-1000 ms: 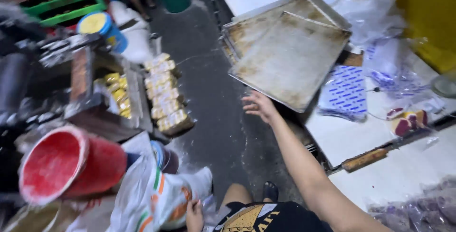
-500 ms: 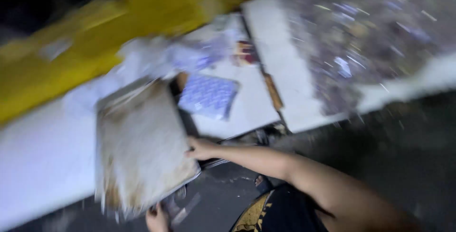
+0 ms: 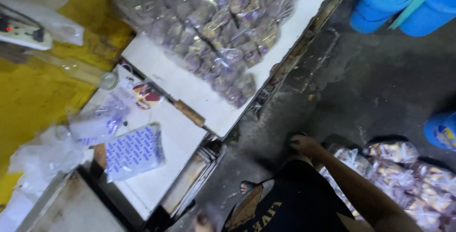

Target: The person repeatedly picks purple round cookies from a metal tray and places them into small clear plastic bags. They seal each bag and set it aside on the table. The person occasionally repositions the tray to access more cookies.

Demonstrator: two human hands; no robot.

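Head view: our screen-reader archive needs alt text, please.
The person's right hand hangs open over a dark floor, beside bagged baked goods. A white table holds a heap of wrapped pastries; the left hand is blurred.

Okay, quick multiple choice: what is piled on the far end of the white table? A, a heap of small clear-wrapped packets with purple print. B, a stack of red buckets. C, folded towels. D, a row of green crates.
A: a heap of small clear-wrapped packets with purple print covers the far end of the white table; no buckets, crates or towels lie there.
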